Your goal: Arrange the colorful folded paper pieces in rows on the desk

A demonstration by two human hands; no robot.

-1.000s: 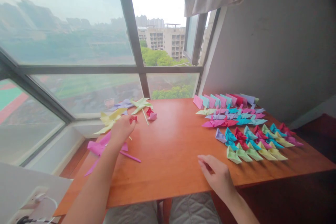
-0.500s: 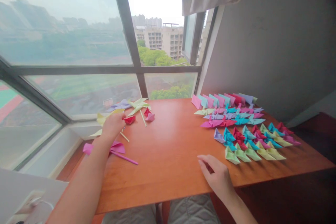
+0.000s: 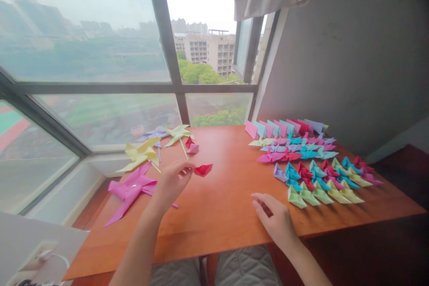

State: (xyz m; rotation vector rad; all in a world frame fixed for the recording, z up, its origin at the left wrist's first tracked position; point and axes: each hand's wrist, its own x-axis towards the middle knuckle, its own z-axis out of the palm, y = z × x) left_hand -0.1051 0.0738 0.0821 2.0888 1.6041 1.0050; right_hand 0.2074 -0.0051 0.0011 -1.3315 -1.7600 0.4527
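Observation:
Between the thumb and fingers of my left hand [image 3: 174,182] is a red folded paper boat [image 3: 203,170], held by its left end above the table's left-middle part. My right hand [image 3: 273,220] rests near the front edge with its fingers curled; a gap shows between thumb and fingers, and nothing is in it. To the right of that hand stand rows of folded paper boats [image 3: 322,194] in green, yellow, blue, red and purple. A pink paper boat [image 3: 192,149] lies beyond my left hand, with a small red folded piece [image 3: 189,141] behind it.
Paper pinwheels lie along the left side: a magenta one [image 3: 130,190], a yellow one [image 3: 140,155], a pale green one [image 3: 177,133] and a purple one [image 3: 157,133]. Rows of paper cranes [image 3: 290,148] and upright folded papers [image 3: 278,128] stand at the back right. Windows border the wooden table [image 3: 221,223].
My left hand has moved right and nearer, carrying the red paper boat away from the pinwheels. The magenta and yellow pinwheels are now uncovered. My right hand has hardly moved.

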